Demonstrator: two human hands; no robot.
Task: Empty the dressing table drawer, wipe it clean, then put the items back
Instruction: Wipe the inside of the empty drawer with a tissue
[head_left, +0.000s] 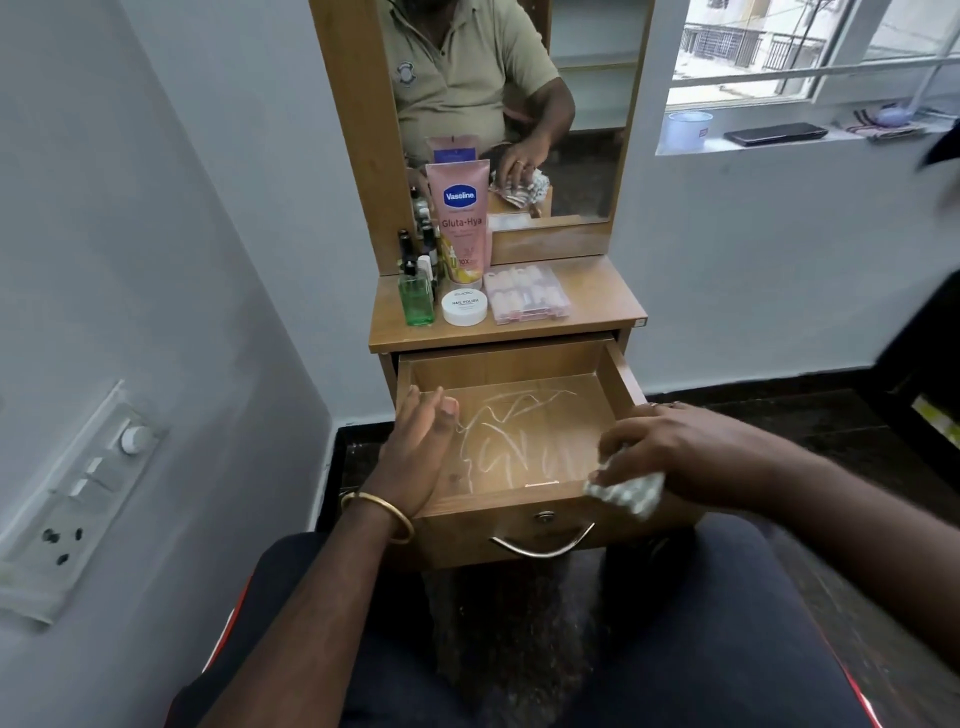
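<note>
**Now: drawer emptied, wipe step about to start**

Right, I'm watching the head cam and I judge we're at step 2: drawer (511, 431) is pulled out and nothing lies in it, but the floor still shows pale curved smear marks, so it isn't clean yet.

Grip status: right hand (691, 452) is clenched round a crumpled grey-white cloth (626, 493), held at the drawer's front right corner, over the front edge. Left hand (421, 441) is released, fingers straight, resting along the drawer's left wall and holding nothing.

Relative to the cloth grip: smears sit just left of it and further in, toward the drawer's back. Next move, imo, needs the cloth carried inward and pressed flat across those streaks, w/ left hand bracing the drawer so it doesn't slide.

Items to go back wait up beyond both hands on the tabletop (597, 301): pink Vaseline tube (461, 218) upright, green bottle (415, 301), white nail polish tub (464, 306), clear nail box (525, 293), plus small dark bottles (415, 249) behind.
</note>
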